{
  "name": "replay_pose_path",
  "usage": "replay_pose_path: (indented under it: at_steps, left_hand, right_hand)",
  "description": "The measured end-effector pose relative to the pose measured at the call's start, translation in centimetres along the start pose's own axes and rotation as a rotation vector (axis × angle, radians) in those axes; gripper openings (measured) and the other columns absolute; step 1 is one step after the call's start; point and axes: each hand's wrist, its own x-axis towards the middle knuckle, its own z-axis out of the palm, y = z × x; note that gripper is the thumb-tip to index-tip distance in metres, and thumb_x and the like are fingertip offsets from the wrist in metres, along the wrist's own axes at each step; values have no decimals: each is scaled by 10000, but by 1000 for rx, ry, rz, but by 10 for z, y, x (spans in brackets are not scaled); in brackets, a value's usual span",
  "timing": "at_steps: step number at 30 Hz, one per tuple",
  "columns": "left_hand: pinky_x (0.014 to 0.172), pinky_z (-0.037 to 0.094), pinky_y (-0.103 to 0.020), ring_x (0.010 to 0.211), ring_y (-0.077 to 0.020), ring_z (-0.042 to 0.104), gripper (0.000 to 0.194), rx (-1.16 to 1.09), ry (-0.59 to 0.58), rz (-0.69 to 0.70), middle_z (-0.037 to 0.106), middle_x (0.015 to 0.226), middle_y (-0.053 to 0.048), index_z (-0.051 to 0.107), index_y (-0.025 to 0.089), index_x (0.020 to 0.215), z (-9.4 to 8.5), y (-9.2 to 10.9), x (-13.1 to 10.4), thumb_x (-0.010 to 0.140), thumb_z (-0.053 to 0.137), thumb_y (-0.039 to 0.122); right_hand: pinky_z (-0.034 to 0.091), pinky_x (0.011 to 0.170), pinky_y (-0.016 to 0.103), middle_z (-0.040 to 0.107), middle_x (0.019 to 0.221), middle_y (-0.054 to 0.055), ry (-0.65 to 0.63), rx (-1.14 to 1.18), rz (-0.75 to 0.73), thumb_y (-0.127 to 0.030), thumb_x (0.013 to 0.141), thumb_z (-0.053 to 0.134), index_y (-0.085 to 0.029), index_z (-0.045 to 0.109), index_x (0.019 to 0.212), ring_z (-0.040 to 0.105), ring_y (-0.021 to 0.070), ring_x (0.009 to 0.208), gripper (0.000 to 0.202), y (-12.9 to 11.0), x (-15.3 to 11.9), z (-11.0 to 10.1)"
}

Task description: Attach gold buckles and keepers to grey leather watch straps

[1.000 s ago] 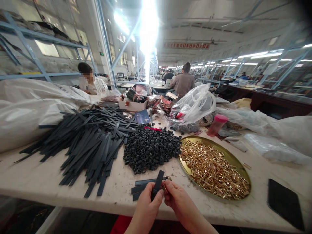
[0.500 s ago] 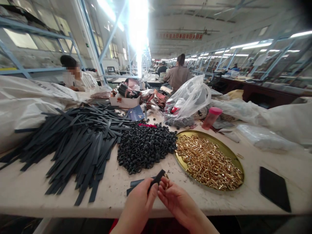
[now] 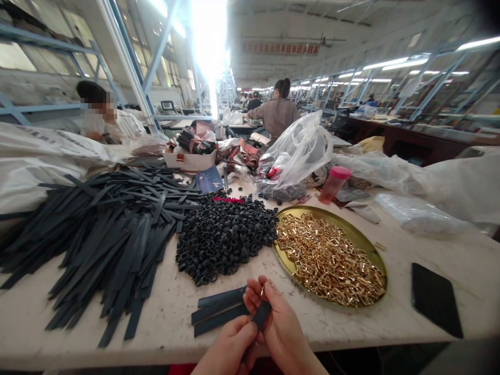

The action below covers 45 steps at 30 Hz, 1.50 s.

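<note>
Near the table's front edge my left hand (image 3: 236, 341) is closed on a dark strap (image 3: 262, 312), whose end points up and to the right. My right hand (image 3: 279, 317) is closed around a small gold buckle (image 3: 263, 288), pinched at the fingertips right by the strap end. Whether the strap passes through the buckle I cannot tell. Several dark strips (image 3: 219, 312) lie side by side just left of my hands. Beyond them rises a heap of small black loops (image 3: 226, 237). A round gold tray (image 3: 367, 239) full of gold buckles (image 3: 332, 260) sits to the right.
A large pile of dark strips (image 3: 113, 245) covers the left of the table. A black phone-like slab (image 3: 436, 299) lies at the right. Farther back are a pink-lidded jar (image 3: 335, 185), a clear plastic bag (image 3: 299, 151) and a white box (image 3: 190, 160). Other people sit beyond.
My hands have drawn lower and nearer the table edge, uncovering more of the strips beside them. The strap end now lies against my right palm. The view has shifted slightly.
</note>
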Motion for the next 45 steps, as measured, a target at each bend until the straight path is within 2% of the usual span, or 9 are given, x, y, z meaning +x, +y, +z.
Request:
replay_pose_path:
  at_steps: [8,14,16,19,23,29,32,39,45]
  left_hand:
    - [325,139,-166,278,-34,275,318,-226,-122,-23,411,390,72,487,168,684,-7,-3,-6,676,409,476]
    - [335,110,-152,277,-18,244,267,-378,-93,-52,384,395,89,466,177,701,-1,-7,-5,664,419,437]
    - [327,114,-161,269,-27,249,291,-343,-81,13,392,383,86,451,188,698,4,-7,-5,666,421,476]
    - [320,121,-184,269,-45,237,371,-228,10,73,365,346,89,434,196,686,10,-6,-7,659,423,566]
    - [382,213,-194,347,-61,280,317,15,120,242,368,418,87,469,174,760,10,-1,-16,758,401,483]
    - [601,365,-244,632,-140,468,284,320,254,440,536,702,-18,527,163,811,2,4,-30,841,367,396]
    - [706,371,-259,757,-170,509,242,348,284,449,576,804,-46,522,167,813,1,5,-34,845,387,365]
    - [518,324,-213,589,-133,469,196,259,301,367,489,578,34,463,182,811,-2,0,-33,812,454,377]
    - [390,257,-190,383,-70,350,266,180,191,308,451,520,66,415,183,783,-8,-9,-24,818,395,445]
  right_hand:
    - [548,677,256,705,860,12,6,-19,0,-264,737,628,-197,571,973,655,116,679,252,4,-2,-1]
    - [539,718,245,444,390,-121,-86,96,47,-321,744,619,-196,605,866,555,42,482,174,5,-7,9]
    - [534,698,220,497,443,-114,-93,21,4,-277,727,641,-213,588,956,549,32,478,243,4,-10,9]
    - [514,618,190,654,786,-35,-157,-199,-66,-260,708,656,-265,513,1106,603,54,601,422,2,-17,7]
    - [463,526,188,602,1068,23,-262,-452,-40,-259,701,654,-314,444,1178,618,121,760,525,-2,-27,3]
    - [446,687,202,638,768,-7,-285,-482,-112,-335,700,656,-187,613,874,575,98,723,232,7,-27,-7]
    - [434,802,251,657,809,14,-296,-508,-114,-351,708,644,-175,630,879,579,124,782,246,10,-29,-11]
    - [451,646,207,652,763,3,-341,-340,68,-238,666,688,-177,629,828,583,108,699,184,9,-40,-8]
    - [445,630,207,652,779,3,-367,-447,20,-224,701,652,-181,616,877,567,103,677,185,10,-35,-8]
